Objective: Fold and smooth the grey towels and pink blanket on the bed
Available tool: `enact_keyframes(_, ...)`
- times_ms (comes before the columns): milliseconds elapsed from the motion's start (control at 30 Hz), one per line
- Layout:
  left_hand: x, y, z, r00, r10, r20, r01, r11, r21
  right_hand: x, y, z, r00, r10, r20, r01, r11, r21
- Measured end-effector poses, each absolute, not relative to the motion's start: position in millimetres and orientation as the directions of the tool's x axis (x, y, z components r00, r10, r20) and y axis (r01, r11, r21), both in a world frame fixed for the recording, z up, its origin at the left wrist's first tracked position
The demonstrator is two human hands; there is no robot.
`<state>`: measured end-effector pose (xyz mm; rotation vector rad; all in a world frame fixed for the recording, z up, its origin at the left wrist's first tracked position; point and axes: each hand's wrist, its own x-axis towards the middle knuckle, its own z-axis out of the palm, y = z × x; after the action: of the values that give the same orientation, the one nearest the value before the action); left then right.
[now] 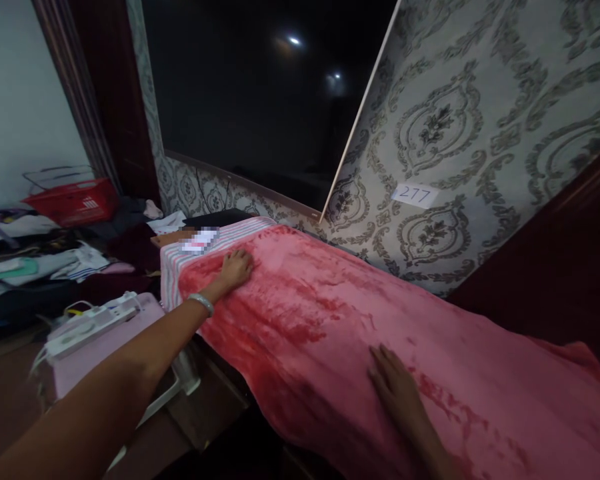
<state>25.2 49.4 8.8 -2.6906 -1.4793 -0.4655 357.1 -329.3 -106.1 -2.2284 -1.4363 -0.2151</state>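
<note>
A pink-and-red plush blanket (330,320) is draped over a long piece of furniture below the wall, its near side hanging down. My left hand (237,268), with a bangle on the wrist, rests palm down on the blanket near its far left end, fingers spread and slightly bent. Nearer to me, my right hand (394,383) lies flat on the blanket with fingers stretched out. Neither hand holds anything that I can see. Past my left hand, a striped cloth (171,267) edges the blanket's end.
A pink stool (153,313) at the left bears a white power strip (93,327). Behind it are piled clothes (75,263) and a red basket (73,202). A large dark TV (270,87) hangs over the blanket; a paper marked 277 (415,195) is on the patterned wall.
</note>
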Motion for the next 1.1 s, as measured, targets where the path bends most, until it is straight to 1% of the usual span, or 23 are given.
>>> enact_keyframes(67,22.4,57.0,10.8,0.464,0.848,0.256,0.855,-0.504,0.12,340.6,-299.6,-94.3,0.371,0.847,0.379,0.908,-0.245,-0.341)
enact_keyframes(133,16.3,67.3,14.2,0.428,0.874,0.232,0.877,-0.463,0.128,332.8,-278.8,-85.2,0.344,0.845,0.41,0.916,-0.206,-0.344)
enact_keyframes(233,6.5,85.2,21.3,0.385,0.902,0.198,0.9,-0.414,0.138,330.4,-261.5,-77.9,0.39,0.799,0.457,0.907,-0.249,-0.338)
enact_keyframes(333,1.3,102.1,27.7,0.359,0.92,0.153,0.913,-0.381,0.147,329.9,-256.1,-76.3,0.438,0.77,0.464,0.892,-0.309,-0.33)
enact_keyframes(433,1.7,114.4,31.4,0.338,0.933,0.122,0.922,-0.355,0.155,328.9,-256.7,-77.5,0.432,0.765,0.477,0.895,-0.298,-0.333)
enact_keyframes(533,4.2,122.7,33.9,0.302,0.942,0.143,0.93,-0.325,0.175,328.2,-258.1,-78.4,0.425,0.764,0.486,0.897,-0.283,-0.341)
enact_keyframes(633,4.9,130.3,37.6,0.274,0.948,0.161,0.927,-0.305,0.22,326.7,-258.1,-76.8,0.443,0.757,0.48,0.89,-0.307,-0.337)
enact_keyframes(700,4.4,136.1,41.1,0.27,0.952,0.144,0.919,-0.299,0.257,324.6,-257.2,-74.1,0.455,0.757,0.469,0.887,-0.334,-0.319)
enact_keyframes(867,5.4,147.4,49.1,0.295,0.951,0.09,0.887,-0.308,0.344,317.9,-252.9,-62.6,0.461,0.797,0.391,0.887,-0.403,-0.225)
enact_keyframes(1000,5.2,146.5,52.8,0.333,0.933,0.139,0.823,-0.359,0.439,313.5,-248.8,-51.2,0.498,0.804,0.324,0.867,-0.471,-0.164)
enact_keyframes(1100,0.9,142.8,57.4,0.379,0.91,0.169,0.754,-0.409,0.514,310.7,-247.1,-44.8,0.527,0.802,0.281,0.85,-0.497,-0.176)
